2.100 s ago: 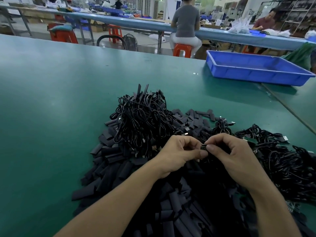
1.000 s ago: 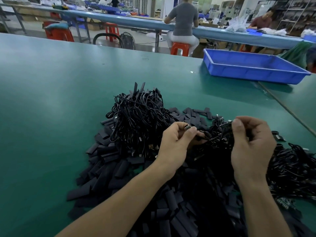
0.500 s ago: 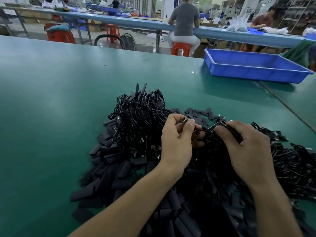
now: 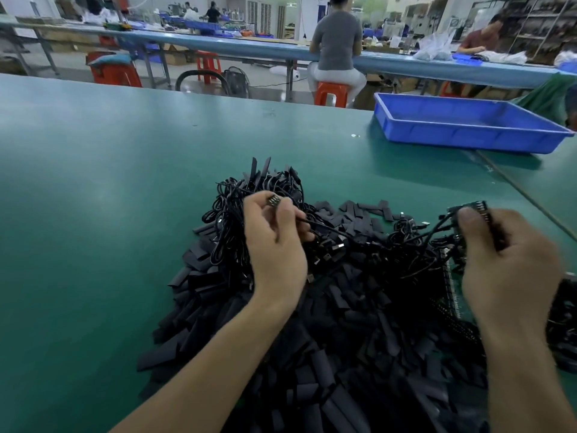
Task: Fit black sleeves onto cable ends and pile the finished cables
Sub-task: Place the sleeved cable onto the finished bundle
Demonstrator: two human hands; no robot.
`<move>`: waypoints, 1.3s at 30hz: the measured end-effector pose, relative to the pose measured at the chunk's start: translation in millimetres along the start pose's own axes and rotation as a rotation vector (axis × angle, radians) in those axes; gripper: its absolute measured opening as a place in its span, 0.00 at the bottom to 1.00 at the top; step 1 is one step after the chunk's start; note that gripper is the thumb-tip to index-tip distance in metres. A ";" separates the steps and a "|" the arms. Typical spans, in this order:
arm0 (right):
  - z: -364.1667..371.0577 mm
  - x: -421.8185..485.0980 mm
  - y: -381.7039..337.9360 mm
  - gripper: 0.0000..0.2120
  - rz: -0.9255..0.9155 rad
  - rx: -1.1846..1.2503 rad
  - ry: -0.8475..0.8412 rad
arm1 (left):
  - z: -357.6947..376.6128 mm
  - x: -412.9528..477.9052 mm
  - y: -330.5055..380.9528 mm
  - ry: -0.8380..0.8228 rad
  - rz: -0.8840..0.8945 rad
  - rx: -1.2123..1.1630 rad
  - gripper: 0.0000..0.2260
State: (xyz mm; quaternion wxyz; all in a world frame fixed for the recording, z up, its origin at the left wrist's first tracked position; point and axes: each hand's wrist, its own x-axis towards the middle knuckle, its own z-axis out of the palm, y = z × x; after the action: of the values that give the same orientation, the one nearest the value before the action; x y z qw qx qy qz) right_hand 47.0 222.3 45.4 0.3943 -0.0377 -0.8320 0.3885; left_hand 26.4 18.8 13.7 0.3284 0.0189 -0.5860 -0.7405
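Both hands hover above the heap of black sleeves (image 4: 343, 339) at the near edge of the desk (image 4: 93, 182): left hand (image 4: 274, 245) pinches a cable (image 4: 326, 229) by its metal plug (image 4: 274, 200), right hand (image 4: 505, 260) grips a black connector (image 4: 470, 208), coiled cables (image 4: 249, 195) piled behind.

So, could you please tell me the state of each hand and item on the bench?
Left hand: pinching a metal connector, raised.
Right hand: gripping a black cable end.
Cable: taut, leading rightward from the left hand.
Sleeves: loose, heaped on the table.
Cable pile: tangled, behind the left hand.
Blue tray: flat on the table, far right.
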 end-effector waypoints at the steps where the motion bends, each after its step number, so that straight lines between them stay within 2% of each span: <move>1: 1.7 -0.4 0.5 0.12 -0.005 -0.056 -0.032 | -3.5 3.1 4.6 0.036 0.078 -0.021 0.07; 3: 4.4 -2.6 -3.7 0.11 -0.006 -0.180 -0.099 | -8.5 7.3 13.9 0.078 0.235 -0.056 0.08; 5: 7.4 -7.7 -14.0 0.15 0.018 -0.314 -0.179 | -12.6 7.8 21.7 0.037 0.363 -0.061 0.09; 9: 15.1 -15.9 -31.9 0.14 -0.054 -0.544 -0.474 | -19.0 8.2 26.7 -0.138 0.520 0.072 0.10; 12: 21.3 -24.7 -38.4 0.15 -0.059 -0.705 -0.669 | -20.4 8.0 22.4 -0.372 0.601 0.287 0.13; 14: 22.0 -24.6 -40.6 0.11 -0.068 -0.729 -0.777 | -21.6 2.5 15.8 -0.558 0.515 0.393 0.15; 16: 20.0 -20.6 -41.7 0.05 -0.067 -0.751 -0.853 | -24.1 -4.9 6.8 -0.691 0.312 0.401 0.12; 17: 19.0 -18.4 -41.9 0.10 -0.064 -0.765 -0.877 | -25.8 -7.1 1.4 -0.708 0.232 0.393 0.08; 19: 16.4 -19.1 -43.5 0.13 -0.097 -0.741 -0.884 | -29.1 -9.2 -7.5 -0.705 0.146 0.409 0.02; 21: 17.7 -22.8 -43.9 0.08 -0.134 -0.651 -0.869 | -29.2 -10.8 -14.1 -0.729 0.123 0.460 0.02; 22: 20.4 -25.6 -43.1 0.09 -0.132 -0.618 -0.873 | -29.4 -11.6 -16.9 -0.738 0.113 0.485 0.02; 26: 34.9 -38.9 -40.2 0.08 -0.220 -0.729 -0.912 | -30.0 -13.1 -26.1 -0.653 0.141 0.531 0.02; 29: 42.8 -44.1 -33.2 0.12 -0.229 -0.769 -0.875 | -30.4 -14.7 -30.5 -0.534 0.058 0.408 0.04; 34: 47.7 -47.9 -30.9 0.11 -0.271 -0.821 -0.852 | -28.9 -18.8 -32.9 -0.426 -0.104 0.289 0.07; 39: 49.2 -54.0 -30.6 0.11 -0.300 -0.829 -0.785 | -31.0 -15.6 -34.5 -0.373 -0.113 0.255 0.06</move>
State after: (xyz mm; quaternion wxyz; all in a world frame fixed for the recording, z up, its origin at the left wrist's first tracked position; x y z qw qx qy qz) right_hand 57.7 150.7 13.2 0.0597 0.0760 -0.9944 -0.0440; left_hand 35.4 3.6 -31.9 0.1671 -0.0443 -0.7233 -0.6685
